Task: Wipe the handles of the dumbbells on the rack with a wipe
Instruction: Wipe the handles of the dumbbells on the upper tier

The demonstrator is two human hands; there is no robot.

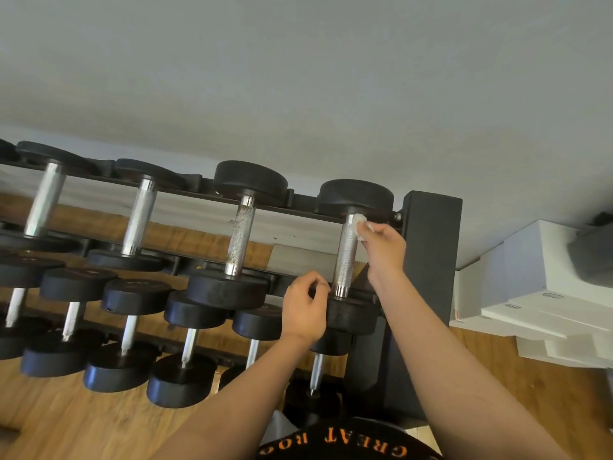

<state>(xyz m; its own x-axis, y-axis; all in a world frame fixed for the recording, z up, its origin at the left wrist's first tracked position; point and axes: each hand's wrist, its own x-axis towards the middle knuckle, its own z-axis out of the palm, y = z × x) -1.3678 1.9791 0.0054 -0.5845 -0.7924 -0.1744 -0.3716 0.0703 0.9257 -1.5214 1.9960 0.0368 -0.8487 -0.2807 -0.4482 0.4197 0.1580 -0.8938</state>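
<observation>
- The wipe (360, 224), small, white and bunched, is pressing against the far end of the knurled steel handle (345, 257) of the rightmost dumbbell (355, 195) on the top tier of the rack (431, 260).
- The right hand (384, 247) is pinching the wipe, its fingers (369, 231) clamped together on it, with the wrist bent and the forearm reaching up from the lower right.
- The left hand (306, 307) is gripping the near head (351, 315) of the same dumbbell, its fingers curling over the upper rim beside the handle's base, the forearm rising from the bottom centre.
- A neighbouring dumbbell (240, 234) is lying parallel, just to the left.
- White boxes (530, 277) are sitting right of the rack.
</observation>
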